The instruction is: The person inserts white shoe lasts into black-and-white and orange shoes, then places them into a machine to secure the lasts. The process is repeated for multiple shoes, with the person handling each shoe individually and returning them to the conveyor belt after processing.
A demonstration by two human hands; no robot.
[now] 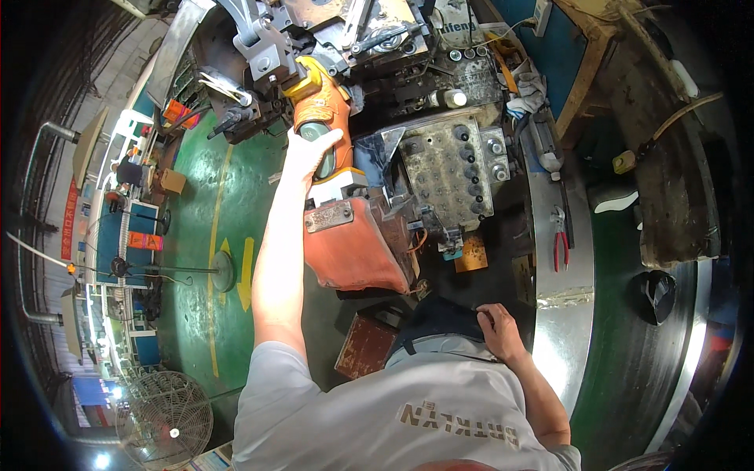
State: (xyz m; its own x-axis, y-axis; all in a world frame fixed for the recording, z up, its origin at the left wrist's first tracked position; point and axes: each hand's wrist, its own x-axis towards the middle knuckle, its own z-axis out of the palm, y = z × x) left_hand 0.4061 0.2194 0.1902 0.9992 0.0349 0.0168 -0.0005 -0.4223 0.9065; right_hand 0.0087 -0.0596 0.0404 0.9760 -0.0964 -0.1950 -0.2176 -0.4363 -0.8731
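Note:
My left arm reaches forward, and my left hand (311, 155) is closed on an orange shoe (320, 110) mounted in a machine. The thumb lies across the shoe's opening, where a dark grey-green shoe last (316, 132) fills it. The shoe's front end sits against a yellow clamp part (309, 75), and its other end rests by a white block (339, 188) above an orange-red machine housing (353, 243). My right hand (501, 331) hangs beside my waist with fingers curled and nothing visible in them, near the metal bench edge.
Metal machine arms (263, 55) crowd around the shoe's front. A perforated metal plate (444, 169) stands to its right. Red-handled pliers (560, 242) lie on the metal bench (561, 330). Farther right runs a dark conveyor belt (656, 353). A floor fan (166, 420) stands at lower left.

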